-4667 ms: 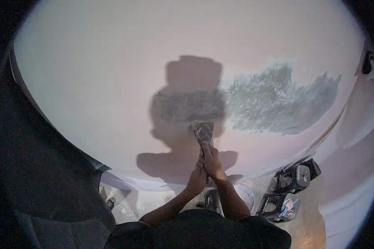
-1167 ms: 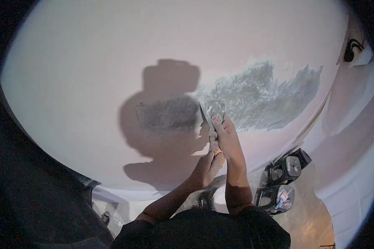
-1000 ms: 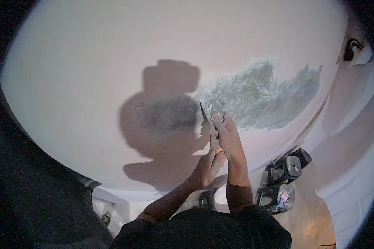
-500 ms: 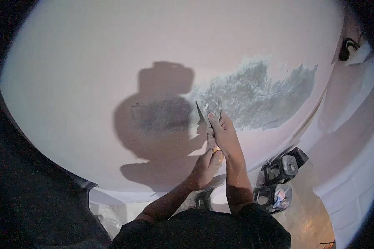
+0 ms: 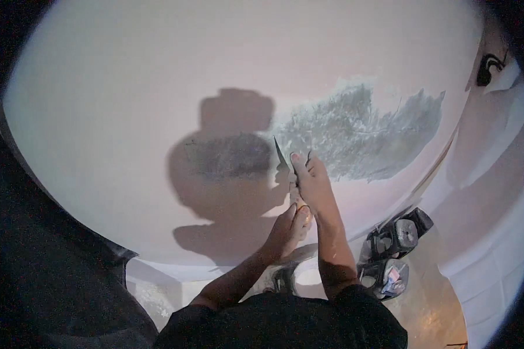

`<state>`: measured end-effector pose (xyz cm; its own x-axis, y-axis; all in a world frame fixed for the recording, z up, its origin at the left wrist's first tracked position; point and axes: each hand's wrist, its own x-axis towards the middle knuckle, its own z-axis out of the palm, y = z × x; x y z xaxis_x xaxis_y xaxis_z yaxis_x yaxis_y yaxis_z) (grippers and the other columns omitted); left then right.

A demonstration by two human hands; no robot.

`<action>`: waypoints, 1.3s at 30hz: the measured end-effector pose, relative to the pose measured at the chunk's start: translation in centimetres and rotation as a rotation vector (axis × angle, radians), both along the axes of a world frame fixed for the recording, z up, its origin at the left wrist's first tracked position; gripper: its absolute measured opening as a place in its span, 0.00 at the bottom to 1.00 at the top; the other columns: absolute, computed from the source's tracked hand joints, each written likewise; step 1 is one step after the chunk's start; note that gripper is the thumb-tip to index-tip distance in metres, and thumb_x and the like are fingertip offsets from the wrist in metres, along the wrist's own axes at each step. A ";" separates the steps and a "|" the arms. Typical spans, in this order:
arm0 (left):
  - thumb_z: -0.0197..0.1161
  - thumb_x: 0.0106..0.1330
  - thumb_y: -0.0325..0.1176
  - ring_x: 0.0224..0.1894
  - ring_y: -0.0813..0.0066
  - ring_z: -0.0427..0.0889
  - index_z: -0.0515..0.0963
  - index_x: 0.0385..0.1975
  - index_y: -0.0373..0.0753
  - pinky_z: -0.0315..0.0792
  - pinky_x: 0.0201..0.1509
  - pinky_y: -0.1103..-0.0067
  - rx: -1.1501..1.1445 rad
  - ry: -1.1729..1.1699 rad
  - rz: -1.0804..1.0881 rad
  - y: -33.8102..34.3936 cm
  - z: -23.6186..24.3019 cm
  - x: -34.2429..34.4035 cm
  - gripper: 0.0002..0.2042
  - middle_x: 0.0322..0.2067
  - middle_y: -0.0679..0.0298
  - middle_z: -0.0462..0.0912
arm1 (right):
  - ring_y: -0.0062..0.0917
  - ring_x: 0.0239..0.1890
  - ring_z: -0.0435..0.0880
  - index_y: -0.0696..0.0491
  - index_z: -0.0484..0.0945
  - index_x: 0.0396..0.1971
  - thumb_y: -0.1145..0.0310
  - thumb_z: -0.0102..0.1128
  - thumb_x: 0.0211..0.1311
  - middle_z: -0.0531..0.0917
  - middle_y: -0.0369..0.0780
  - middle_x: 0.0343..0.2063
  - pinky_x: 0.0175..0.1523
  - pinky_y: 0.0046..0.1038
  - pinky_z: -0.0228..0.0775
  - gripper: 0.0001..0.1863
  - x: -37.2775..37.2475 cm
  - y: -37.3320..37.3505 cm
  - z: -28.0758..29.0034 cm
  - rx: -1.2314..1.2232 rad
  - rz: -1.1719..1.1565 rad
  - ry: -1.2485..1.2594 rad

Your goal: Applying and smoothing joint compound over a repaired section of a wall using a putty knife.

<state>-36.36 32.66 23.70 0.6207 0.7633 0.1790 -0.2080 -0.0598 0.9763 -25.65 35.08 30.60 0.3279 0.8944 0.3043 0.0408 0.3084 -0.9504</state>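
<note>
Both my hands are closed on one scraper before a pale wall. My left hand wraps the lower end of its yellowish handle. Higher up, my right hand grips the scraper close to the blade, with the thumb pointing up. The thin blade points up at the wall, and its outline is hard to make out against the grey; I cannot tell whether it touches. Around and right of it spreads a rough grey patch with ragged edges, where the pale coating is absent.
At the lower right stand a black stool and, nearer, another black stool with a crumpled packet on it. White sheeting hangs at the right. A dark cloth fills the lower left. My shadow falls across the wall.
My hands and the scraper have moved up very slightly. My shadow has shifted a little to the right on the wall. Both grips are unchanged.
</note>
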 end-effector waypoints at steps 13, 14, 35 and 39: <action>0.46 0.74 0.47 0.19 0.83 0.63 0.65 0.29 0.43 0.58 0.22 0.82 0.072 0.036 -0.035 1.0 0.1 0.9 0.15 0.19 0.70 0.65 | 0.13 0.10 0.62 0.53 0.64 0.36 0.60 0.51 0.70 0.66 0.30 0.14 0.14 0.19 0.52 0.12 1.5 0.9 0.5 0.015 0.071 -0.005; 0.46 0.74 0.47 0.19 0.83 0.63 0.65 0.29 0.43 0.58 0.22 0.82 0.076 0.042 -0.037 1.1 0.2 0.7 0.15 0.19 0.70 0.65 | 0.13 0.10 0.62 0.53 0.64 0.36 0.60 0.51 0.70 0.66 0.30 0.14 0.14 0.19 0.52 0.12 1.6 1.1 0.1 0.018 0.070 0.000; 0.46 0.75 0.45 0.19 0.85 0.63 0.67 0.33 0.39 0.58 0.22 0.83 -0.067 0.019 -0.051 -1.3 -0.2 0.9 0.15 0.20 0.71 0.66 | 0.12 0.13 0.59 0.50 0.61 0.37 0.55 0.54 0.68 0.62 0.29 0.16 0.16 0.19 0.51 0.16 1.4 -3.3 1.2 -0.017 0.264 0.159; 0.47 0.74 0.45 0.18 0.84 0.62 0.67 0.30 0.41 0.56 0.21 0.82 0.106 0.051 -0.046 -2.4 -1.1 -0.1 0.15 0.19 0.72 0.65 | 0.12 0.13 0.59 0.51 0.61 0.38 0.55 0.53 0.68 0.63 0.30 0.15 0.16 0.18 0.51 0.16 0.4 -5.4 0.8 0.024 0.246 0.159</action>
<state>-36.51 30.25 22.62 0.6647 0.7125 0.2249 -0.1634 -0.1551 0.9743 -25.23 29.68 31.41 0.1472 0.9460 0.2887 -0.1866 0.3132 -0.9312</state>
